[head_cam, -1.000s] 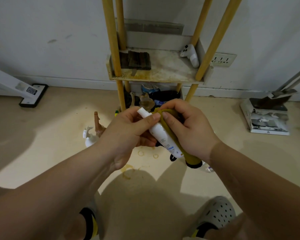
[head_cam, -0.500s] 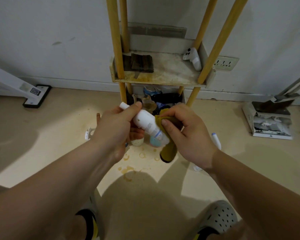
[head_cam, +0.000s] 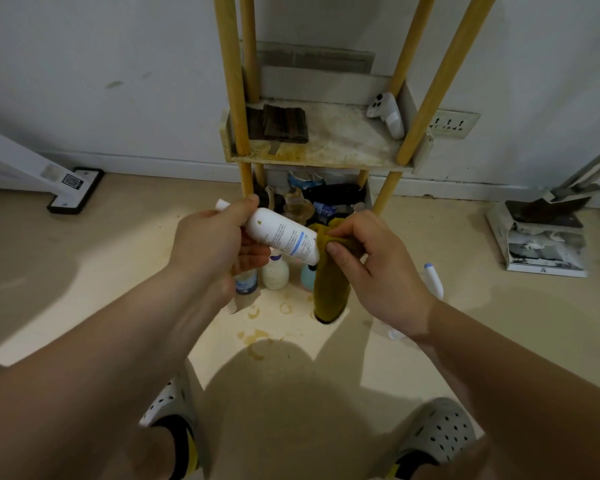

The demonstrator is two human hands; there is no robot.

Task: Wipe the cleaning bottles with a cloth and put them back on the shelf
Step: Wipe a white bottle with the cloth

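The left hand [head_cam: 219, 244] grips a white bottle [head_cam: 282, 235] by its neck, held above the floor before the shelf [head_cam: 326, 150]; the right hand [head_cam: 378, 268] pinches a mustard-yellow cloth [head_cam: 329, 289] against the bottle's base.

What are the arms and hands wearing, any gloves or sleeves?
The left hand and right hand are bare: no gloves, rings or watch show. Both forearms are uncovered as well, with no sleeve in view.

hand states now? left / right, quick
Left hand: closed around the cap end of the white plastic bottle with the blue-printed label.
Right hand: pinching the mustard-yellow cloth against the bottle's base.
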